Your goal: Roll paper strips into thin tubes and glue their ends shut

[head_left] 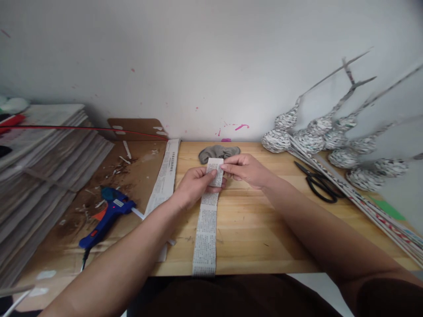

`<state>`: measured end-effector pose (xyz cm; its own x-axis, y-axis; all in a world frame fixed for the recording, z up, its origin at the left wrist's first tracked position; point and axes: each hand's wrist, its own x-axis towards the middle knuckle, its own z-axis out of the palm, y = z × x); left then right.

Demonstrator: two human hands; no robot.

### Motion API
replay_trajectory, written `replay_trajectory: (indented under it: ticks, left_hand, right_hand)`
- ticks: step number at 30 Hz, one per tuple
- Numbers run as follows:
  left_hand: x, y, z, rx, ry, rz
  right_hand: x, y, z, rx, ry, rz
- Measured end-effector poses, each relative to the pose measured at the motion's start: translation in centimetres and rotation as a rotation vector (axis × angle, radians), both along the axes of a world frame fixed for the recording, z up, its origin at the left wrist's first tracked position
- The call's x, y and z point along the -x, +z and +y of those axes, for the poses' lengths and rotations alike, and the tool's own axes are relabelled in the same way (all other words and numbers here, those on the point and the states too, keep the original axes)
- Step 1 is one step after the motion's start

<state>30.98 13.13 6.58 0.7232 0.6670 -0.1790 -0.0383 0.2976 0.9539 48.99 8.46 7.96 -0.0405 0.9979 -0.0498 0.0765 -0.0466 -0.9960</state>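
A long newspaper strip (206,220) runs from the table's front edge up to both hands. My left hand (195,184) is closed on it near its far end, thumb on top and fingers beneath. At the strip's right edge, close to the far end, my right hand (243,171) pinches the paper between thumb and fingertips. Just behind the hands lies a crumpled grey cloth (214,152). Left of the strip rests a wider stack of cut newspaper (161,187), partly hidden by my left forearm.
A blue glue gun (107,215) lies on cardboard at left, beside a tall newspaper pile (42,185). Black scissors (319,181) and long paper rods (357,202) lie at right. Several woven paper gourds (279,141) stand against the wall (211,66).
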Motion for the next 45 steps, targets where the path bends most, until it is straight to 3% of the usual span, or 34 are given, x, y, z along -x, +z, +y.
replay_trajectory:
  ticks: [17,31,38,45]
  left_hand:
    - [-0.1,0.0,-0.5,-0.028,0.004,0.021]
    - [-0.1,0.3,-0.4,-0.027,0.033,0.054]
    - [0.0,0.4,-0.4,-0.004,0.026,0.034]
    - [-0.1,0.3,-0.4,0.015,0.013,0.004]
  right_hand:
    - [1.2,-0.5,-0.1,-0.015,-0.173,0.009]
    - [0.5,0.1,-0.2,-0.038,-0.089,-0.129]
    - [0.4,0.0,-0.1,0.005,-0.014,-0.021]
    - [0.6,-0.5,0.0,0.031,-0.083,0.060]
